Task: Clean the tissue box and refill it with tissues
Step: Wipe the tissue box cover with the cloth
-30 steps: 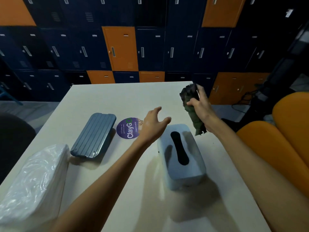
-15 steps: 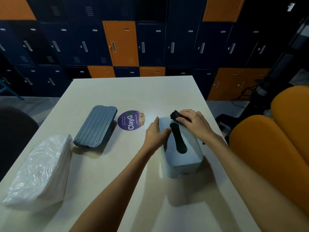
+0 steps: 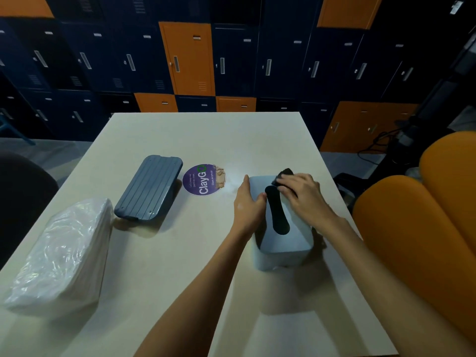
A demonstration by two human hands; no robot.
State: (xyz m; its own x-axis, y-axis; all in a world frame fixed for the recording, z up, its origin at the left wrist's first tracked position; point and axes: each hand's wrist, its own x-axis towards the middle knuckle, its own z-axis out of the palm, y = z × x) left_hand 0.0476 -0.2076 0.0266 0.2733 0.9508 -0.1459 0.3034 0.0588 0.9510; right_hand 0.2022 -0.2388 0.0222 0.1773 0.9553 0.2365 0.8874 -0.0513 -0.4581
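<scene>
Wiping the box [image 3: 283, 243] top is what we're doing here, and we're guessing the cleaning is only getting going, with the refill not yet started. The box is sitting at about 3 o'clock on the table [image 3: 206, 135], slot [image 3: 277, 212] facing up, close to the right edge. The tissues [image 3: 64, 251] are waiting in their wrap at 8 o'clock, well apart, and a ribbed blue lid [image 3: 149, 188] is lying at 10 o'clock just beside a round sticker [image 3: 203, 179].

What we're worrying about: the box is looking light and it's sitting near that edge, so a hard swipe with a slack brace could be sending it sliding or tipping off. The cloth [image 3: 284, 173] could also be snagging in the slot if we're dragging it straight across.

Our left hand [image 3: 248, 204] is lying flat against the box's 9 o'clock side, fingers straight and pressed together, pointing to 12, thumb resting at the top edge by the slot. Our right hand [image 3: 301, 194] is angling in from 5 o'clock, fingers curling over the cloth and pinning it on the far corner of the top, with only a dark lump showing past the fingertips.
</scene>
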